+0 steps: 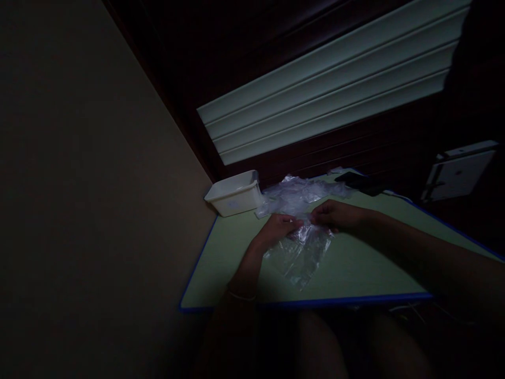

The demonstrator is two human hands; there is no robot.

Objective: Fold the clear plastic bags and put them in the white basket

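Observation:
Both hands pinch the upper edge of a clear plastic bag (302,258), which hangs down loosely over the front part of the table. My left hand (278,230) has its fingers closed on the bag's left side. At the right side, my right hand (331,215) is closed on the same edge, a short gap away from the left. Just behind the hands lies a loose pile of clear plastic bags (298,190). The picture is dark, so the exact fingertip contact is hard to make out.
A white plastic bin (236,202) stands at the table's back left, by the wall. Toward the back right lies a dark flat object (361,182) with a white cable. The pale green table (221,263) has a blue edge. A slatted panel (315,89) rises behind.

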